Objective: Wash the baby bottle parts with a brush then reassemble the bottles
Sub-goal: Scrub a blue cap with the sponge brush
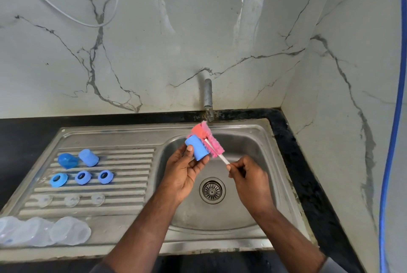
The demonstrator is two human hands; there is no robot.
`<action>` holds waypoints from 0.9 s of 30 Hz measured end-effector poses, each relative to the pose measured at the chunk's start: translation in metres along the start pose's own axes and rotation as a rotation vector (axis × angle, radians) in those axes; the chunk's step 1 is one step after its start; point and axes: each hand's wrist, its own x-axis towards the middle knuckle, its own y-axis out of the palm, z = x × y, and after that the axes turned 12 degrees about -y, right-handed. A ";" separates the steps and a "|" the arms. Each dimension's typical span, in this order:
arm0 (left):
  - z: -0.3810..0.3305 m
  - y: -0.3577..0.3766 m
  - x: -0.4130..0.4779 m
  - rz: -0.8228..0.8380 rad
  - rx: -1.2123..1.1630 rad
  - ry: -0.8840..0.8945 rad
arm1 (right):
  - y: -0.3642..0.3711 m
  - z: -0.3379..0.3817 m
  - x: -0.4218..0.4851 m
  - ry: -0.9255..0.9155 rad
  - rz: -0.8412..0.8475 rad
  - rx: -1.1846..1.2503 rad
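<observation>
Steel drainboard (pixel 123 187) with blue bottle parts (pixel 83 177)

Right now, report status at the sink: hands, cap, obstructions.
Left hand grips blue cap over the basin. Right hand pinches pink brush by its white handle, head alongside the cap. Nothing in the way; other parts sit on the drainboard.

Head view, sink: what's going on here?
A person works at a steel sink. The left hand holds a blue cap over the basin; the right hand pinches the white handle of a pink brush, its bristles against the cap. A second cap, three blue rings, clear nipples and clear bottles lie on the drainboard, unassembled.
</observation>
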 end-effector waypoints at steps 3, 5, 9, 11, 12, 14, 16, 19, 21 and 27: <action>0.001 0.002 -0.002 0.026 -0.049 -0.010 | 0.001 0.002 -0.001 -0.007 -0.017 0.029; 0.000 0.003 -0.002 0.037 -0.054 -0.013 | 0.002 0.004 -0.003 -0.028 -0.015 0.044; 0.000 0.003 -0.004 0.053 -0.076 -0.037 | 0.004 0.001 0.001 0.023 -0.009 0.029; 0.000 -0.001 -0.003 0.040 -0.068 -0.055 | 0.005 0.001 0.000 0.009 -0.014 0.040; 0.000 -0.003 -0.003 0.032 -0.063 -0.064 | 0.005 0.001 0.000 -0.009 -0.018 0.043; -0.001 -0.002 -0.003 0.021 -0.053 -0.088 | 0.003 0.000 -0.002 -0.039 -0.015 0.027; -0.001 0.003 -0.003 0.037 -0.002 -0.065 | 0.003 -0.002 -0.002 -0.080 0.001 0.007; 0.001 0.001 0.004 0.028 0.169 0.054 | 0.007 -0.003 -0.002 -0.120 0.021 -0.009; 0.002 -0.004 0.007 0.043 0.235 0.078 | 0.008 -0.004 0.002 -0.087 0.022 -0.027; -0.009 -0.030 0.012 -0.080 0.487 0.211 | -0.004 -0.012 0.012 -0.079 0.007 -0.077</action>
